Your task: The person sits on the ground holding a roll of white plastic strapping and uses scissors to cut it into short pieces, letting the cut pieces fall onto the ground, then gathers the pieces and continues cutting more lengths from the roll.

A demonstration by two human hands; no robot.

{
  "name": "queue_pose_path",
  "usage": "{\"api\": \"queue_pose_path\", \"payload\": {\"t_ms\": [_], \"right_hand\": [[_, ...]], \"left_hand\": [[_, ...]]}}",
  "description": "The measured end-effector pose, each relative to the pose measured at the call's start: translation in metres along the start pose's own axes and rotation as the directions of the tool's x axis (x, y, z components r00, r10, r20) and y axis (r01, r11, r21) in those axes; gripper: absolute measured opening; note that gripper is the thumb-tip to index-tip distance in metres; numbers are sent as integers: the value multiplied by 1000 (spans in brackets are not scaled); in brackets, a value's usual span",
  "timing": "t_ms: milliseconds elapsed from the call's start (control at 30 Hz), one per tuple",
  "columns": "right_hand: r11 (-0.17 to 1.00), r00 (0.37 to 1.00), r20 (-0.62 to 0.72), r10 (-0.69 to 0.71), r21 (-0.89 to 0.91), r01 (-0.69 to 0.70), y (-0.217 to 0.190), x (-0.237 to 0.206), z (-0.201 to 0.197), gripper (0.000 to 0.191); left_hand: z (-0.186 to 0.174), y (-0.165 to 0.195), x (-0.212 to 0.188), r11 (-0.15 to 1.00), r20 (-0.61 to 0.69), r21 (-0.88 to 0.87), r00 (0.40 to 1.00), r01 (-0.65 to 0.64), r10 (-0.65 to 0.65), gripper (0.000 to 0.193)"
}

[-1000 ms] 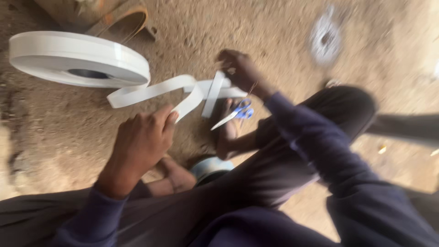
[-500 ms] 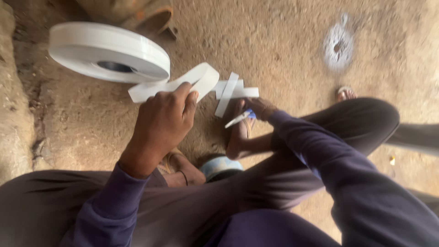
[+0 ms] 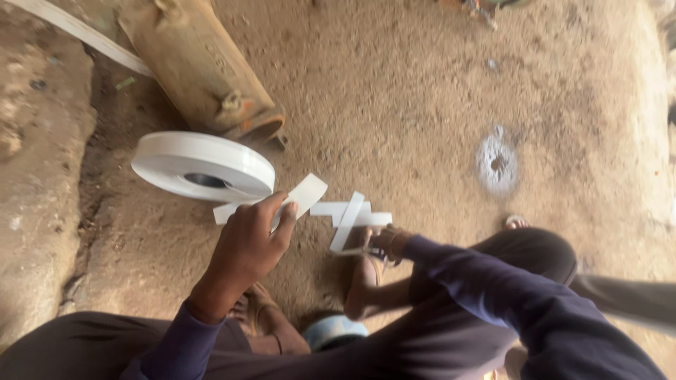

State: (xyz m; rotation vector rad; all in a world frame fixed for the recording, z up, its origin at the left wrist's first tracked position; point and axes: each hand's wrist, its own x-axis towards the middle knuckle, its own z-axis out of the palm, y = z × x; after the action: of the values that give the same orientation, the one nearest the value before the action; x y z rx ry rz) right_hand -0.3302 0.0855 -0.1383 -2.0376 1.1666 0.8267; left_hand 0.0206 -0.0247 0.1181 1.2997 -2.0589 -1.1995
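A: What is the left hand (image 3: 248, 248) holding?
B: A white strip (image 3: 299, 199), flat and smooth like tape, pinched between thumb and fingers. The strip's loose end sticks up past the fingertips, and its other end runs back to the big white roll (image 3: 203, 167) lying flat on the dirt ground (image 3: 422, 91) just beyond the hand.
A: And the right hand (image 3: 384, 243)?
B: Mostly hidden behind its dark sleeve (image 3: 507, 295). It sits at a small pile of cut white pieces (image 3: 350, 217) lying crossed on the ground, near a bare foot (image 3: 360, 281). I cannot tell whether it grips one or is merely touching.
A: Anything near the roll?
B: A rusty yellowish cylinder (image 3: 201, 67) lies just behind it, tilted across the dirt
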Motion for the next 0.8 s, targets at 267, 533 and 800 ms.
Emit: {"api": "queue_pose_path", "payload": {"t_ms": [267, 533, 800], "right_hand": [[749, 948, -201, 245, 661, -53, -37, -88, -112, 45], [-236, 723, -683, 100, 690, 684, -65, -104, -155, 60], [-402, 815, -577, 57, 734, 548, -96, -80, -149, 45]], "left_hand": [[-29, -13, 5, 969, 37, -212, 992, 123, -118, 38], [-19, -50, 17, 836, 139, -369, 913, 406, -383, 56], [-17, -46, 27, 841, 98, -488, 972, 236, -215, 50]]}}
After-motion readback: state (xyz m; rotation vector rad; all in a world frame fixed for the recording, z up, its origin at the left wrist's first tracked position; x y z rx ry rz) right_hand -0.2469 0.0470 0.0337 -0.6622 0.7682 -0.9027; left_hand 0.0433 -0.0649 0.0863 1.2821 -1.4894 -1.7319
